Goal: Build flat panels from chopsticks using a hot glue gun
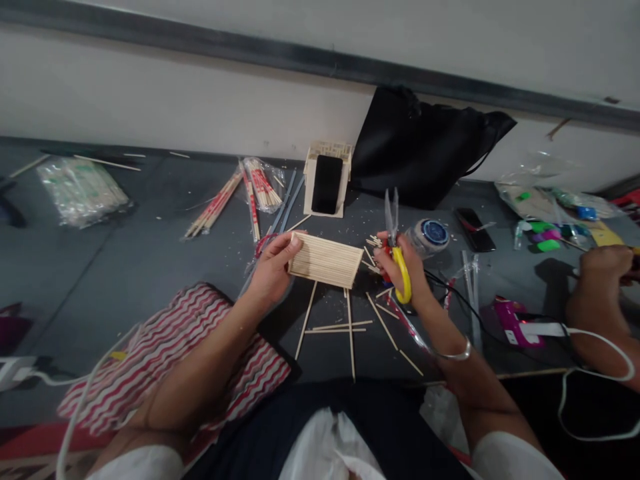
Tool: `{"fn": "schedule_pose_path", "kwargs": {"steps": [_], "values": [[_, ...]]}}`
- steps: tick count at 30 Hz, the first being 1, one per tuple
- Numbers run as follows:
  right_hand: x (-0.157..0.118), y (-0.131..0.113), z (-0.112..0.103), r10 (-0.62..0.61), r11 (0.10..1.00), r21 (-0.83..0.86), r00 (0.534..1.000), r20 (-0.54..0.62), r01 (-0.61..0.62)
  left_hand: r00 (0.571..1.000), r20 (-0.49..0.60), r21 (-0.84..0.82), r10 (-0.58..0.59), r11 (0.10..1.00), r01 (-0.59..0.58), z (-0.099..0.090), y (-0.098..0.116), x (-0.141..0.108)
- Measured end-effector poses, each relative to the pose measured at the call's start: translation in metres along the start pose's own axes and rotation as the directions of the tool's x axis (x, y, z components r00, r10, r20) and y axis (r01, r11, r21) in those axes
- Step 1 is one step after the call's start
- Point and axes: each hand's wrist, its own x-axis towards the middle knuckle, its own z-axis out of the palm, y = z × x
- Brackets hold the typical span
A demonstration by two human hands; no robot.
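On the grey floor (125, 267), centre of view, left hand (273, 270) grips a flat panel of glued wooden sticks (326, 260) by its left edge, fingers (293, 243) clenched over the top edge, thumb underneath. Panel is held roughly level, slightly tilted down to the right, just above the floor. Right hand (403, 267) holds yellow-handled scissors (395, 243), fingers through the loops, blades pointing up and nearly closed; scissors are just right of the panel, not touching it. Silver bangle (457, 352) on the right wrist. Loose sticks (345, 327) lie scattered on the floor under and below the panel, short offcuts (373, 243) between panel and scissors. Behind the panel: small stick-built box (327, 177) standing upright against the wall with a black phone (327, 185) leaning in it. Left of the box, bundles of wrapped chopsticks (250, 190); far left, a clear bag of more sticks (83, 190). Black bag (425, 150) against the wall right of the box. Round lidded container (430, 235) just right of the scissors, second phone (475, 229) beyond it. Red-and-white striped cloth (165, 347) under the left forearm. Far right, another person's hand (603, 270) closed on something I cannot make out, near a purple glue gun (513, 320) with a white cable (600, 340).
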Motion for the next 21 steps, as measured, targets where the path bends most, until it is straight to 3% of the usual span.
{"fn": "schedule_pose_path", "kwargs": {"steps": [4, 8, 10, 13, 18, 21], "values": [[0.000, 0.005, -0.021, 0.031, 0.984, -0.180, 0.991, 0.128, -0.008, 0.998, -0.022, -0.004, 0.053, 0.999, -0.054, 0.000, 0.003, 0.002], [-0.007, 0.005, -0.018, 0.092, 0.929, -0.361, 0.996, 0.016, -0.080, 0.994, -0.023, 0.018, 0.104, 0.994, -0.104, -0.003, 0.003, 0.003], [-0.008, 0.004, -0.012, 0.111, 0.856, -0.505, 0.993, -0.029, -0.111, 0.991, -0.027, 0.030, 0.129, 0.991, -0.128, -0.004, 0.003, 0.003], [-0.007, 0.001, -0.005, 0.179, 0.724, -0.677, 0.984, -0.003, -0.133, 0.979, -0.039, 0.054, 0.198, 0.979, -0.196, -0.003, 0.002, 0.002], [-0.009, -0.006, 0.004, 0.217, 0.535, -0.844, 0.972, 0.094, -0.038, 0.914, -0.063, 0.186, 0.400, 0.905, -0.383, -0.003, -0.001, 0.000], [-0.014, -0.015, 0.007, 0.232, 0.430, -0.903, 0.962, 0.142, 0.030, 0.893, -0.068, 0.215, 0.445, 0.881, -0.423, -0.002, -0.002, -0.001]]}}
